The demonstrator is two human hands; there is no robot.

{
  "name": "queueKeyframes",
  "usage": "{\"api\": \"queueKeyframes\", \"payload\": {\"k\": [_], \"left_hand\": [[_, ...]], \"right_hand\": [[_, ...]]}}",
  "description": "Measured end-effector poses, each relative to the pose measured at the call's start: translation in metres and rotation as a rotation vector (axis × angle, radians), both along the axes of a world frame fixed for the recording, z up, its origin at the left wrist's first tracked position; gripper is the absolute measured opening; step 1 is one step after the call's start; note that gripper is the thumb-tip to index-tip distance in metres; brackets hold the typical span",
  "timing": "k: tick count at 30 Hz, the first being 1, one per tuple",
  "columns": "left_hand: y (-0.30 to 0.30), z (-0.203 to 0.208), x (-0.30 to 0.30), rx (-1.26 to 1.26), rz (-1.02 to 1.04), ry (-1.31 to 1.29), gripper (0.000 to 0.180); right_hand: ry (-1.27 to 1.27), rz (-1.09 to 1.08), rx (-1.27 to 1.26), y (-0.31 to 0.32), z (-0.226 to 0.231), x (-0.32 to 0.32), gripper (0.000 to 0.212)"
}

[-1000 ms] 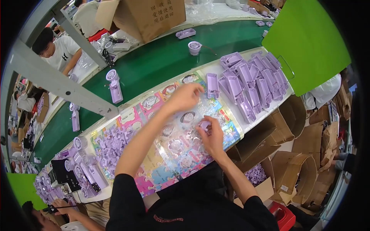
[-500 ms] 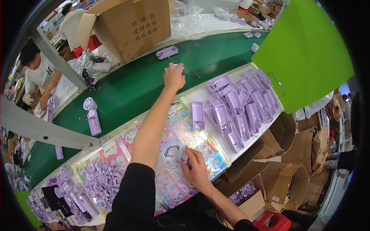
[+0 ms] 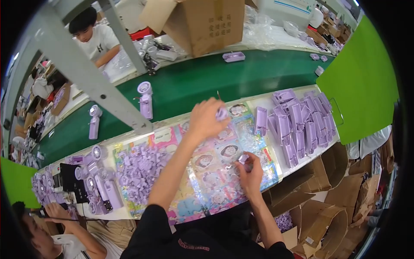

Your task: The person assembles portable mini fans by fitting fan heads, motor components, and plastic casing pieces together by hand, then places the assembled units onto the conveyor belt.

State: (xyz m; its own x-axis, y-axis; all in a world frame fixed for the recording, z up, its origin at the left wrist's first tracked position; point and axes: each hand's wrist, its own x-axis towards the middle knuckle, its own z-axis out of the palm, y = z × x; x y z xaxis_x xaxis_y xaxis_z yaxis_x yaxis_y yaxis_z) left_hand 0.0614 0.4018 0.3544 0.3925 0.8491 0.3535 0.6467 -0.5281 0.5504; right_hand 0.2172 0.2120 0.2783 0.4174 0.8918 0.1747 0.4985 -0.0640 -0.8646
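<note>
Over the far edge of the colourful patterned mat (image 3: 202,176), my left hand (image 3: 206,117) grips a round lilac part (image 3: 221,114). A thin wire sticks up beside it. Lower and to the right, my right hand (image 3: 251,175) pinches a small lilac piece (image 3: 243,159) between thumb and fingers, just above the mat. A heap of small lilac plastic pieces (image 3: 142,168) lies on the mat's left part. Right of the mat, several lilac elongated open housings (image 3: 297,118) are piled on the white table; one housing (image 3: 260,121) stands apart, nearest my hands.
A green conveyor belt (image 3: 185,77) runs beyond the table, carrying lilac handheld-fan-like units (image 3: 145,101) and a lilac tray-shaped housing (image 3: 233,56). A grey post (image 3: 99,82) stands left, a green panel (image 3: 362,86) right. Cardboard boxes (image 3: 319,216) sit lower right. Co-workers are at left.
My left hand has drawn back from over the belt to the mat with the round lilac part. My right hand still pinches its small piece, now turned up. The whole view has swung left.
</note>
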Motion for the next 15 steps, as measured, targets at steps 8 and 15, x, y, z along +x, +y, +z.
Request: {"api": "queueKeyframes", "payload": {"k": [8,15], "left_hand": [[-0.151,-0.031,-0.066,-0.149,-0.058,-0.085,0.036],[-0.177,-0.043,-0.074,-0.083,-0.027,-0.139,0.044]], "right_hand": [[-0.08,0.122,0.156,-0.003,-0.003,0.009,0.051],[0.351,0.33,0.037,0.0,0.024,0.01,0.048]]}}
